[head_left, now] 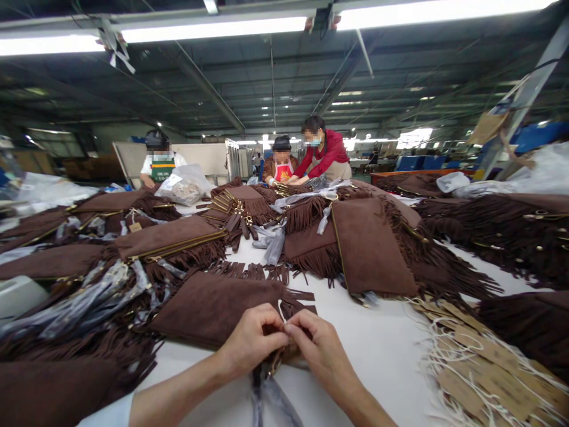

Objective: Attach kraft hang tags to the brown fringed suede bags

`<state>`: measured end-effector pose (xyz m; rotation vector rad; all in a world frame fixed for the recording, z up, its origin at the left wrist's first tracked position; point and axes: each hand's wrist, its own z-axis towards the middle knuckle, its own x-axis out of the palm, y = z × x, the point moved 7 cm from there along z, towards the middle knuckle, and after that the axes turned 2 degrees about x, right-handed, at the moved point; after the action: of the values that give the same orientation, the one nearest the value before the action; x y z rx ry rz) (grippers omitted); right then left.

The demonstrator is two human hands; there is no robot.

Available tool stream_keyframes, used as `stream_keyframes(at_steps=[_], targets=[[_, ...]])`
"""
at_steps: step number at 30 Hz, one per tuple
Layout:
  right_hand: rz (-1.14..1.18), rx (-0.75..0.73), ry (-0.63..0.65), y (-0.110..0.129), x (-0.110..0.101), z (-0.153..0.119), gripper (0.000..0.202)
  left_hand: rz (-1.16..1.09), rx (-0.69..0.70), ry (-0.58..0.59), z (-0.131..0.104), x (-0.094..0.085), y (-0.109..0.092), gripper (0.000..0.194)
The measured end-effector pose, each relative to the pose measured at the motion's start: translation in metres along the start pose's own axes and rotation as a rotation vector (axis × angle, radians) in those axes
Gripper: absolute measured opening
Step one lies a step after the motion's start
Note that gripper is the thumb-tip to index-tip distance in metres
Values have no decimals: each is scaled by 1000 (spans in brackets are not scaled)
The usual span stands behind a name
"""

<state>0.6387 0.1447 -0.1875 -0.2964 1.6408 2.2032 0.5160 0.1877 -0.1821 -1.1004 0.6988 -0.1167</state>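
Observation:
A brown fringed bag (217, 305) lies flat on the white table in front of me. At its right end my left hand (255, 335) and my right hand (317, 341) meet, thumbs and forefingers pinched together. A short white string (281, 309) rises between the fingertips, and both hands appear closed on it. Gold-coloured hardware (274, 362) shows below the fingers, beside a strap wrapped in clear plastic (278, 403). Part of something tan, perhaps a tag, peeks out under my right hand. The fingers hide where the string is attached.
Kraft-paper tags with white strings (484, 362) lie heaped at the right. Brown fringed bags (373, 246) are piled across the white table (377, 350), with plastic-wrapped straps (106, 296) at the left. Three people, one in a red top (331, 148), are at the far side.

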Motion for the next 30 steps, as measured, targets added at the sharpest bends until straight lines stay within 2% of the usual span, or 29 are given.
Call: stream_keyframes(at_steps=[2, 5, 9, 11, 12, 13, 15, 17, 21, 23, 24, 26, 30], targets=[[-56, -32, -17, 3, -1, 0, 21, 14, 11, -28, 0, 0, -2, 17], [-138, -44, -33, 0, -3, 0, 21, -31, -12, -34, 1, -1, -1, 18], [-186, 56, 38, -11, -2, 0, 20, -277, -185, -4, 0, 0, 13, 15], [-102, 107, 136, -9, -1, -3, 14, -420, -273, 49, 0, 5, 18, 15], [-33, 126, 211, -6, 1, -5, 7, -493, -308, 72, -1, 7, 19, 14], [36, 144, 299, -2, 3, -8, 7, -567, -338, 89, -1, 9, 20, 13], [116, 149, 447, 6, 4, -15, 34, -722, -380, 112, -1, 12, 19, 12], [44, 68, 487, 10, 1, -17, 44, -841, -381, 124, -1, 13, 18, 13], [-383, -318, 398, 17, 3, -15, 31, -999, -363, 127, 0, 13, 19, 19], [-504, -427, 348, 17, 8, -14, 26, -1083, -371, 104, 0, 11, 22, 20], [-509, -436, 317, 17, 8, -12, 25, -1116, -372, 87, 0, 10, 23, 20], [-417, -359, 227, 13, 4, -7, 20, -1142, -377, 55, 0, 8, 25, 19], [0, 46, 3, -12, -15, 2, 7, -1081, -378, 75, -1, 9, 25, 13]])
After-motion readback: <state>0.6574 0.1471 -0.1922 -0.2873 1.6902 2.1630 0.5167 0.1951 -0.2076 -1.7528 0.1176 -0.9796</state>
